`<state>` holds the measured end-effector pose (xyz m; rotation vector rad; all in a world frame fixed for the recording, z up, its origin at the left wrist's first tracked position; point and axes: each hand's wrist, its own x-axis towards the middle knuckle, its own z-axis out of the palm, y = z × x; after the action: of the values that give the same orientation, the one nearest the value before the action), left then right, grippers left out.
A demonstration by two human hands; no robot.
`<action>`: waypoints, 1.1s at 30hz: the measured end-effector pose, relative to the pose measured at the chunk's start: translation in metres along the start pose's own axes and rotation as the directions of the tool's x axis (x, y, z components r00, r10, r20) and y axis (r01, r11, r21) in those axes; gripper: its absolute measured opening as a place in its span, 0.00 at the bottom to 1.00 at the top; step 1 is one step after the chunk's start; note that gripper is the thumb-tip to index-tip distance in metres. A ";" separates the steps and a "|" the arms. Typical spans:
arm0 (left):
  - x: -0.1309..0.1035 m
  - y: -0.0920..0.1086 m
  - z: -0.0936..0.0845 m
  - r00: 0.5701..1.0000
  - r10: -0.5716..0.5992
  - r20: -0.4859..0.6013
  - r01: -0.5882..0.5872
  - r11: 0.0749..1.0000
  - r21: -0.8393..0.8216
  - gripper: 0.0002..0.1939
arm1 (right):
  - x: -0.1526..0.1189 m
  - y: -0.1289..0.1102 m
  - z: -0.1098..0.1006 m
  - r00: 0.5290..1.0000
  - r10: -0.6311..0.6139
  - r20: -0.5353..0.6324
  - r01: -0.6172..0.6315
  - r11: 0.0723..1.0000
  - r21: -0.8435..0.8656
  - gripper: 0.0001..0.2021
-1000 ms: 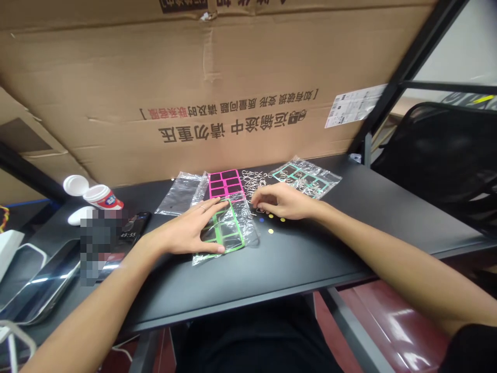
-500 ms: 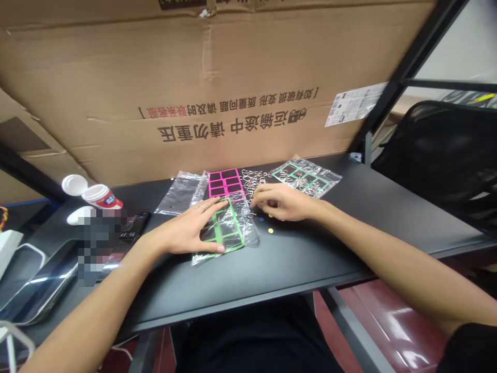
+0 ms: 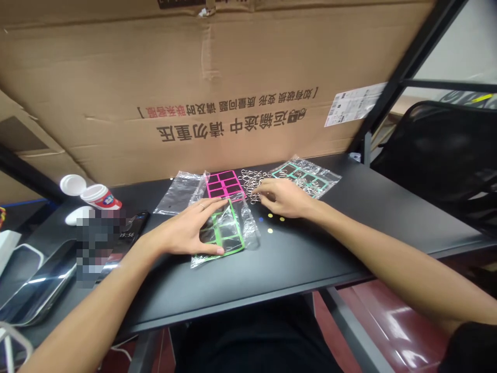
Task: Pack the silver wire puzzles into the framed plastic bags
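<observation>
Right hand [image 3: 286,198]: fingers bent, thumb and index close together at the near edge of a pile of thin metal rings [image 3: 251,178]. Can't tell if one is pinched; the tips are too small and partly hidden. Left hand [image 3: 182,228]: fingers spread, thumb well apart, pressing flat on a clear bag with a green-framed grid card [image 3: 232,233] in it, not gripping.

Change: half a second ago the right fingers were lower, over the discs and next to the bag's open-looking end. Now they've moved up to the rings, and three yellow discs [image 3: 271,230] show in full beside one blue disc [image 3: 261,219]. Pink-framed grid card [image 3: 224,186] has turned slightly. Left hand hasn't moved. Judgement: the right hand is back at the ring pile for picking, with the left steadying the bag; the discs look untouched.

Further out: bagged teal-framed grid card [image 3: 319,182] right of the pile, rings lying on it; flat clear bag [image 3: 174,194] left of the pink card. Far left on the black table [image 3: 349,228]: red-and-white tub [image 3: 103,198], lid open, and a phone [image 3: 134,228]. Cardboard [image 3: 248,62] stands behind.
</observation>
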<state>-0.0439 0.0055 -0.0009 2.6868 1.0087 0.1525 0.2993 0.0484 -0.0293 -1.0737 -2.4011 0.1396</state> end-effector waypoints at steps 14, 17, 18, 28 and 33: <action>0.005 0.009 -0.007 0.919 0.166 -0.358 -0.122 0.982 0.142 0.58 | -0.006 -0.030 0.004 0.998 -0.067 0.021 0.031 0.688 0.725 0.05; 0.006 0.006 -0.006 0.860 0.086 -0.502 -0.030 0.992 0.119 0.55 | -0.003 -0.028 0.003 0.983 -0.026 -0.183 0.150 0.687 0.711 0.08; 0.007 0.004 -0.005 0.838 0.030 -0.545 0.014 0.997 0.076 0.54 | -0.003 -0.027 0.001 0.967 -0.015 -0.255 0.196 0.683 0.704 0.09; 0.014 0.006 0.010 0.926 -0.299 -0.231 0.017 0.645 -0.764 0.29 | 0.000 -0.028 -0.005 0.929 0.154 -0.338 0.111 0.752 0.650 0.11; 0.014 0.013 0.009 0.889 -0.345 -0.300 0.004 0.661 -0.750 0.25 | 0.000 -0.023 0.002 0.995 0.069 -0.073 -0.017 0.831 0.556 0.16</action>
<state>-0.0231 0.0033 -0.0055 1.8107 1.0202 0.9283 0.2833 0.0329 -0.0243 -0.8287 -2.0524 0.7426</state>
